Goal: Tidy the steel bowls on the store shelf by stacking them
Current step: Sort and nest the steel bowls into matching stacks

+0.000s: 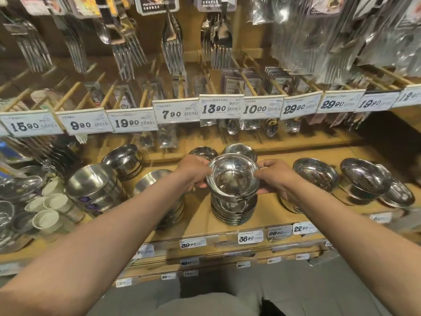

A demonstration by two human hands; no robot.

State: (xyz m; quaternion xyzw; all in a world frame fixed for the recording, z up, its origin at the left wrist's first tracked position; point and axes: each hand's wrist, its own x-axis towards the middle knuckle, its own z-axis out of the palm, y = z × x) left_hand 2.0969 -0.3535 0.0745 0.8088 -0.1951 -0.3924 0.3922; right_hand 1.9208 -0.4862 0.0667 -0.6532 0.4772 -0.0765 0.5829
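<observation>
On the wooden shelf [268, 153], near its front edge at mid-length, a stack of steel bowls [233, 210] carries a footed bowl [232, 176], apparently seated, whose rim the left hand [193, 173] and right hand [276, 176] pinch.

Footed bowl [232, 179] on the stack [233, 210], between both hands.

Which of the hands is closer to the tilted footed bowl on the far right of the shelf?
Right. The right hand grips the held bowl on the side facing the tilted footed bowl; the left hand grips the opposite rim, farther away.
</observation>
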